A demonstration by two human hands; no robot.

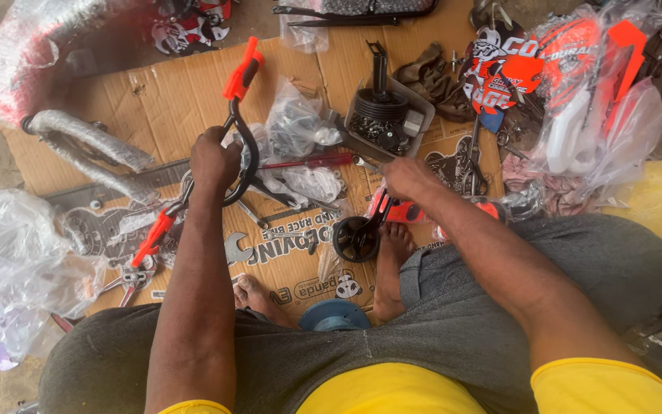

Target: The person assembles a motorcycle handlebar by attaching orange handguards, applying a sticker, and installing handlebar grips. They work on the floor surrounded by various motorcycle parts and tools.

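Note:
My left hand point(214, 159) grips the middle of a black bicycle handlebar point(240, 157) with orange grips at both ends, one up at the top point(240, 70) and one lower left point(153, 238). My right hand point(404, 178) is closed around a metal spanner point(363, 162) whose end pokes out toward the left. Just left of it lies a red-handled screwdriver point(312, 161). Below my right hand a small black training wheel point(355, 239) on an orange bracket rests by my bare foot point(394, 261).
I sit on flattened cardboard point(162, 92). A grey tray of bolts and parts point(385, 115) lies ahead, with clear plastic bags point(300, 123), wrapped orange-and-white bike panels point(591, 100) at right, a wrapped frame tube point(90, 142) at left, pliers point(128, 280) and a blue disc point(335, 314).

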